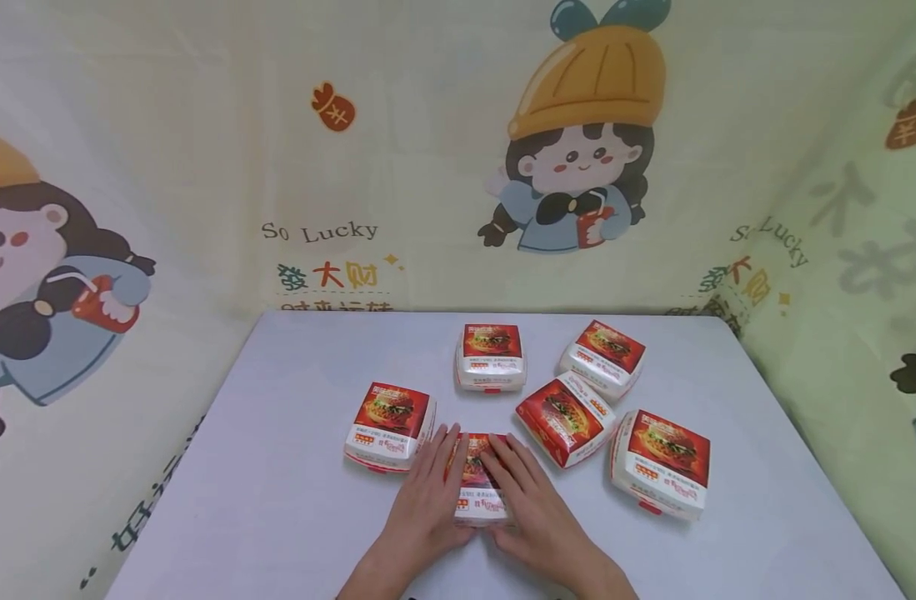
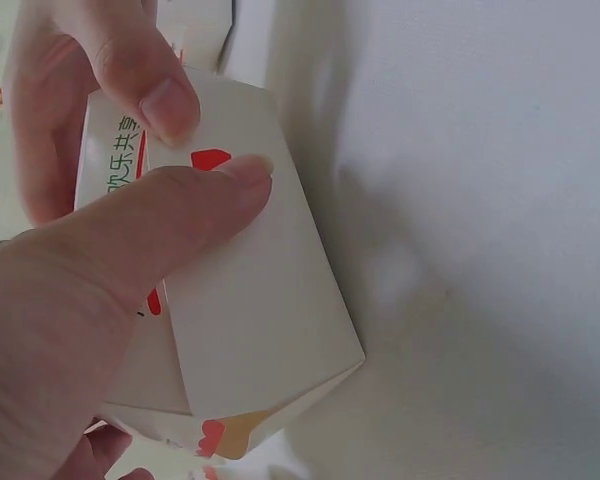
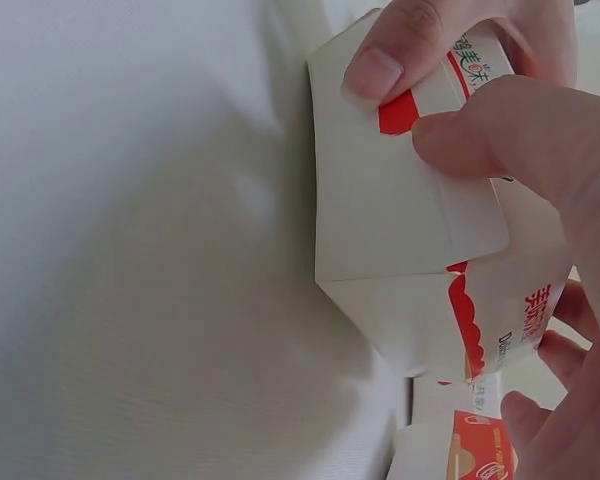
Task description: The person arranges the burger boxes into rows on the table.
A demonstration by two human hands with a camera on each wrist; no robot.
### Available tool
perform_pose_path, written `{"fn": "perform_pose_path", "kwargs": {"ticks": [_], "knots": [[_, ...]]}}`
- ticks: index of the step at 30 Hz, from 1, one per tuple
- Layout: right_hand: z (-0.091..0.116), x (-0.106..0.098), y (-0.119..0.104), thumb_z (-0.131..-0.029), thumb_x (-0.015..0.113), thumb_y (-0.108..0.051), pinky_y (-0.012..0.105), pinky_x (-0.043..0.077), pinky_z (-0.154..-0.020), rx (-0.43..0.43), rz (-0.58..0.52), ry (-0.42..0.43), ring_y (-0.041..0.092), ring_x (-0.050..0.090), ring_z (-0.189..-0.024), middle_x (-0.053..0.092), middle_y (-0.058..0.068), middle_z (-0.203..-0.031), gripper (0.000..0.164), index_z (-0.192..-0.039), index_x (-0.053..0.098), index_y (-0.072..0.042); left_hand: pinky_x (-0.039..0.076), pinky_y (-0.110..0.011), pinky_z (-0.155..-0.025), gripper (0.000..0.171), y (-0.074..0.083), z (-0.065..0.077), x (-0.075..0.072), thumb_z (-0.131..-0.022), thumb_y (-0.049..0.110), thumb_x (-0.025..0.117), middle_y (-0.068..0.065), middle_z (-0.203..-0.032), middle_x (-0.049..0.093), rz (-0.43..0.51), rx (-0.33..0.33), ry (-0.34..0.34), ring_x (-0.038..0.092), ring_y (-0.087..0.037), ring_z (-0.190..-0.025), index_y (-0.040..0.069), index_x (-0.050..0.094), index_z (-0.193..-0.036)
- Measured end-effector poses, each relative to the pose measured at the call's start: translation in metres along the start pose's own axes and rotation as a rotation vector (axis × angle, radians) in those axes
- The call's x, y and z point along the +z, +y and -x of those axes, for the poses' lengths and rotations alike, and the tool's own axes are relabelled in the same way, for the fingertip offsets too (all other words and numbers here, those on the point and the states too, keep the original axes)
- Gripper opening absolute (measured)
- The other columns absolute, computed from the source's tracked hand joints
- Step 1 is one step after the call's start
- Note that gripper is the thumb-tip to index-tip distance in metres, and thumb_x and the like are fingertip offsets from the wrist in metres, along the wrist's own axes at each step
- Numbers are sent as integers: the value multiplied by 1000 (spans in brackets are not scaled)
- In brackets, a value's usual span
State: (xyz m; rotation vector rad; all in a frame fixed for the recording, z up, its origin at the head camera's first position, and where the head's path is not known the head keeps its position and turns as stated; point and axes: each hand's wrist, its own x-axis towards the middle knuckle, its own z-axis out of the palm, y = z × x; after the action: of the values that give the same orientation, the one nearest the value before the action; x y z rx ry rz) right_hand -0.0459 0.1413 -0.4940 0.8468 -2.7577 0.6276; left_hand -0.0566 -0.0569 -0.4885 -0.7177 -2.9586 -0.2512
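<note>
Five burger boxes point(image 1: 492, 357) chill nearby while my left hand point(image 1: 425, 504) and right hand point(image 1: 536, 512) are clamped round another box point(image 1: 476, 479), thumbs point(image 3: 460, 143) by its tab point(image 3: 398, 113).

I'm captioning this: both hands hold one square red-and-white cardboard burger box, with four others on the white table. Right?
Five others, not four, as the head view shows: left box, back-middle box, back-right box, middle-right box and near-right box. The rest stands: left hand and right hand hold one burger box.
</note>
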Motion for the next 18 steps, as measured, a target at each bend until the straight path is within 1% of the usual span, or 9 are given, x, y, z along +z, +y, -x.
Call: {"fn": "perform_pose_path", "kwargs": {"ticks": [2, 4, 7, 9, 11, 14, 18], "knots": [[-1, -1, 1, -73, 85, -34, 13, -5, -121, 18, -14, -20, 30, 26, -151, 32, 4, -162, 93, -152, 39, -15, 31, -47, -121, 118, 0, -1, 0, -66, 57, 86, -12, -163, 27, 2, 3, 11, 24, -31, -151, 7, 27, -155], [-3, -1, 1, -74, 85, -35, 14, -2, -121, 33, -16, -34, 28, 25, -151, 31, 2, -162, 93, -152, 39, -17, 31, -48, -120, 117, -1, -1, 1, -66, 57, 86, -12, -163, 27, 11, 4, 17, 24, -31, -151, 7, 27, -155], [-4, -2, 2, -74, 85, -35, 24, 14, -123, 43, -9, -45, 25, 23, -152, 31, 0, -163, 93, -152, 39, -17, 32, -48, -120, 117, -2, -1, 1, -66, 56, 86, -11, -163, 27, 20, 7, 23, 24, -30, -151, 7, 28, -155], [-5, -1, 3, -73, 85, -35, 34, 25, -121, 43, -3, -49, 25, 24, -152, 31, 1, -162, 93, -152, 39, -17, 32, -48, -120, 116, -2, 0, 1, -66, 56, 86, -11, -163, 27, 24, 9, 22, 25, -30, -151, 7, 29, -154], [-5, -1, 3, -73, 85, -35, 41, 33, -118, 47, -6, -58, 25, 23, -152, 31, 0, -162, 94, -152, 39, -17, 32, -47, -120, 117, -2, 0, 1, -66, 56, 86, -10, -162, 28, 23, 11, 24, 25, -29, -151, 6, 29, -154], [-6, -1, 3, -74, 85, -36, 44, 34, -117, 55, -13, -72, 24, 22, -153, 30, 0, -163, 94, -153, 38, -18, 33, -47, -120, 116, -2, 0, 1, -67, 56, 86, -10, -162, 28, 22, 14, 27, 26, -29, -151, 6, 28, -155], [-7, -1, 3, -75, 84, -36, 42, 33, -117, 68, -22, -82, 22, 19, -153, 27, -2, -164, 94, -154, 36, -19, 32, -46, -120, 115, -2, -1, 0, -69, 55, 85, -11, -163, 27, 23, 19, 28, 25, -28, -151, 5, 28, -155]]}}
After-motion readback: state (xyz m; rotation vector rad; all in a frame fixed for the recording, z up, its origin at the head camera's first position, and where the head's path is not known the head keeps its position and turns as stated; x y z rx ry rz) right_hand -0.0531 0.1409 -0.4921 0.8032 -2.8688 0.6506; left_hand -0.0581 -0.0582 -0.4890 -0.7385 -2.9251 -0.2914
